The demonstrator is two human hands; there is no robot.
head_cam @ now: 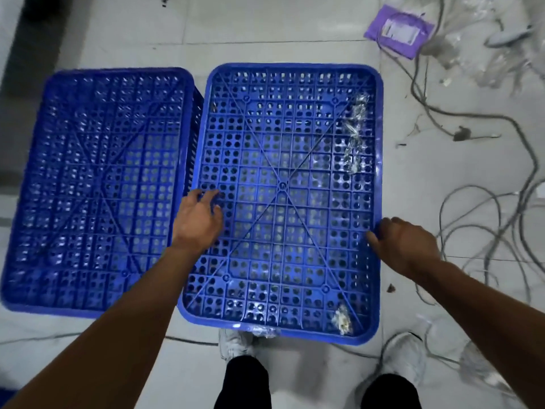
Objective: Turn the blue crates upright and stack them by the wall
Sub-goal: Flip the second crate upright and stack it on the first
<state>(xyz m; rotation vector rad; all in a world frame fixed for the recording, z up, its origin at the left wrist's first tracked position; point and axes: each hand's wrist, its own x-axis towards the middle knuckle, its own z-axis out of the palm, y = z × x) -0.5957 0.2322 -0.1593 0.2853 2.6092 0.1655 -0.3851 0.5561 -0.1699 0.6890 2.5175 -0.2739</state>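
Observation:
Two blue perforated crates lie side by side on the white floor, both with their ribbed bottoms facing up. The right crate [280,143] is directly in front of me; the left crate [97,178] sits close beside it. My left hand [199,218] rests with spread fingers on the right crate's left side, near the gap between the two crates. My right hand [398,243] curls around the right crate's right edge, thumb on top. Bits of clear plastic wrap cling to the right crate's base.
Grey cables [483,219] sprawl over the floor to the right of the crates. A purple packet [398,31] lies at the far right among clear plastic bags. My white shoes [236,343] stand just behind the right crate. A thin cable runs across the floor by my feet.

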